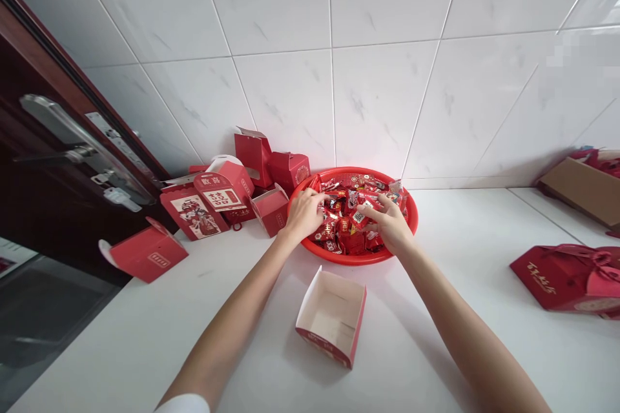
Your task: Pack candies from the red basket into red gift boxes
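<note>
A round red basket (358, 259) full of red-wrapped candies (351, 242) stands against the tiled wall. My left hand (306, 211) is over its left rim, fingers curled at the candies; what they hold, if anything, is hidden. Over the right side of the basket, my right hand (387, 221) pinches a small red packet with a white label (359, 216) between thumb and fingers. In front of the basket, between my forearms, an open red box (332, 310) shows its bare white inside.
Several red boxes (227, 190) cluster left of the basket, one lying apart (150, 251) near the table's left edge. A red box with a ribbon (562, 277) and a cardboard box (581, 187) stand at the right. A dark door (58, 168) is at the far left.
</note>
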A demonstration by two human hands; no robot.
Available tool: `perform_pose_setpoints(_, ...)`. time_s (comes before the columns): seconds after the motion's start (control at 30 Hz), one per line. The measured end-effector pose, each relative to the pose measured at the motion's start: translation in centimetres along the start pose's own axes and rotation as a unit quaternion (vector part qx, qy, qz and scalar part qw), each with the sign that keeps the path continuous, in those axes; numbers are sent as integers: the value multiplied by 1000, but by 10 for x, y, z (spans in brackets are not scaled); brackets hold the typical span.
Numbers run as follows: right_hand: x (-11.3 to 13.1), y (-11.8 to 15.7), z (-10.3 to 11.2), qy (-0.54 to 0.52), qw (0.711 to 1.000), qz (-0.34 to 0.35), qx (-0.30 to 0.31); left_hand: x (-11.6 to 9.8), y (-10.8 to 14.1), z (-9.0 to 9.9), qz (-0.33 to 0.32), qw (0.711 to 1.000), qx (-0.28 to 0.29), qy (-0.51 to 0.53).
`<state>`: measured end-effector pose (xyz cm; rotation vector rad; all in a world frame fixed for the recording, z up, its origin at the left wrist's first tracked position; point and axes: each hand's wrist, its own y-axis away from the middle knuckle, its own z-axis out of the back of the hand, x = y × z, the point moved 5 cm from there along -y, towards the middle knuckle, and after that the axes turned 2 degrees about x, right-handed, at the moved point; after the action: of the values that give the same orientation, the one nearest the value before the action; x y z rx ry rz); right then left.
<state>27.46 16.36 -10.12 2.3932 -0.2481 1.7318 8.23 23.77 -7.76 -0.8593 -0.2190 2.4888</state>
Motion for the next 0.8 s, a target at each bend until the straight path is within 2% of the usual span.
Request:
perform_pose_setpoints(0.07, 2, 1, -3, 0, 1000, 6, 31, -15, 2, -13, -69, 992, 107, 14)
perform_pose_setpoints(0.13, 5, 2, -6, -4, 998, 20, 55, -27, 7, -28, -110, 966, 230, 32)
perform_pose_setpoints(0.17, 7, 3, -7, -5, 998, 24, 59, -29, 8, -32, -111, 957, 265, 36)
perform_pose_setpoints(0.2, 8, 3, -7, -5, 998, 25, 58, -30, 8, -34, -103, 955, 274, 38)
perform_pose_setpoints(0.33, 9, 4, -5, 0, 999, 19, 29, -26, 4, -30, -72, 971, 224, 35)
perform_pose_setpoints(0.43, 9, 3, -4, -4, 999, 26, 18, -23, 4, -33, -64, 964, 255, 49)
perform_pose_setpoints(0.5, 9, 3, -4, -6, 999, 27, 19, -21, 3, -33, -52, 964, 252, 63)
perform_pose_setpoints(0.67, 6, 1, 0, -12, 1000, 24, -9, -9, -5, -23, -10, 987, 113, 117)
perform_pose_setpoints(0.8, 6, 0, 1, -20, 999, 28, -9, -1, -5, -18, 14, 980, 40, 197)
